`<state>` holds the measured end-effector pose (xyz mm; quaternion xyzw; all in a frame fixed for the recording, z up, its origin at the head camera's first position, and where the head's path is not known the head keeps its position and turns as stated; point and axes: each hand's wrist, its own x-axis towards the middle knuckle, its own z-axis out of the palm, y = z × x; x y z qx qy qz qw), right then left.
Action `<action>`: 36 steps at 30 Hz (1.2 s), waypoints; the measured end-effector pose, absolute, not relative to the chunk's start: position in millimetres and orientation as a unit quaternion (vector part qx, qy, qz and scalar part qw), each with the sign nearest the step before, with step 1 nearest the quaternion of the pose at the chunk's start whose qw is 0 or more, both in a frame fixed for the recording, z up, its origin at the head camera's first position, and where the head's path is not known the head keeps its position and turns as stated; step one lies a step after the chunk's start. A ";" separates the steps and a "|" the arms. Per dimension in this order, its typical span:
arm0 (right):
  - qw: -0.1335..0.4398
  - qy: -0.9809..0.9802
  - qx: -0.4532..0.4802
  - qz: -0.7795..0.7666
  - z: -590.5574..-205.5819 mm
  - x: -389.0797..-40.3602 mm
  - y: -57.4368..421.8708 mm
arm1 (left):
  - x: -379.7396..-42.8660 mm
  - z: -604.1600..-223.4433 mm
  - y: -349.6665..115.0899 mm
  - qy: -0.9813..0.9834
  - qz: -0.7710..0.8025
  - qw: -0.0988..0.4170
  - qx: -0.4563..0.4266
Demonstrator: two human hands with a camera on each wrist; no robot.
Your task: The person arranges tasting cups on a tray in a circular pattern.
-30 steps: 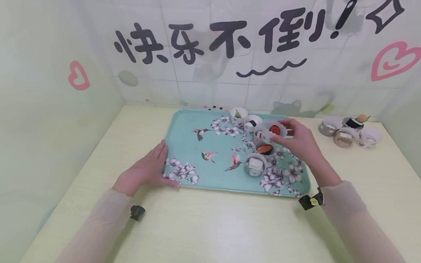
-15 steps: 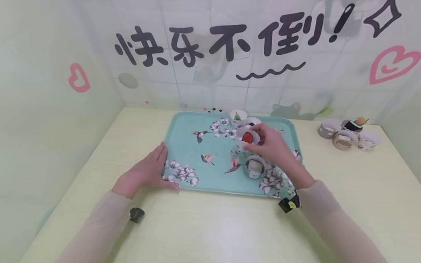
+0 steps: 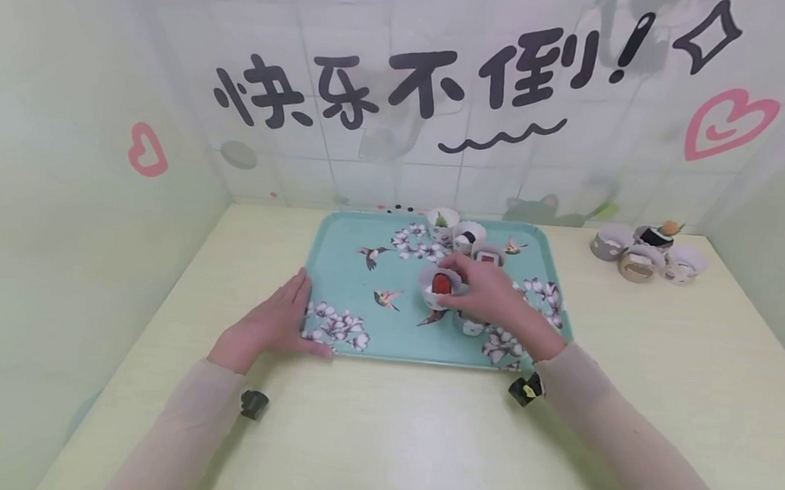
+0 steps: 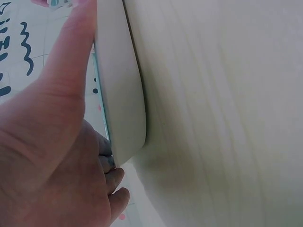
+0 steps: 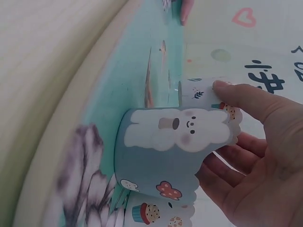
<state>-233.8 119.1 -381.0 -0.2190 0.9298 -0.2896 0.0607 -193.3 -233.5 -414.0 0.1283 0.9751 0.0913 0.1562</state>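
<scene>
We find the held paper cup (image 3: 429, 298) near the middle of the tray (image 3: 336, 264); a red-topped piece (image 3: 441, 284) sits inside. The right hand (image 3: 493, 293) grips this cup by its rim, between thumb and fingers. We cannot tell whether its base touches the tray.

Next to it, partly behind the right hand, stands a blue-grey cup (image 5: 156, 153) printed with a white bear; the hand hides its contents. Along the back we note three more cups: a white cup (image 3: 437, 234) containing a green-topped piece, a second cup (image 3: 464, 248) with a black-and-white piece, and a third cup (image 3: 495, 248) with a dark reddish square.

The left hand (image 3: 266, 318) lies against the tray's near left corner—fingers straight, thumb along the front edge.

On the table (image 3: 379, 434), right of the tray, we see four grouped cups (image 3: 639, 274). The rear one contains a black-and-white piece bearing an orange ball (image 3: 670, 228).
</scene>
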 end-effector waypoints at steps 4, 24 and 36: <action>0.073 0.936 -0.233 -0.254 -381.3 -231.3 117.1 | -192.4 -413.8 -232.9 0.975 0.092 0.157 0.125; 0.114 0.930 -0.288 -0.197 -387.1 -223.4 113.7 | -191.7 -410.3 -230.5 0.975 0.089 0.162 0.122; 0.105 0.927 -0.310 -0.182 -386.0 -219.5 118.8 | -192.2 -410.8 -230.8 0.975 0.093 0.160 0.121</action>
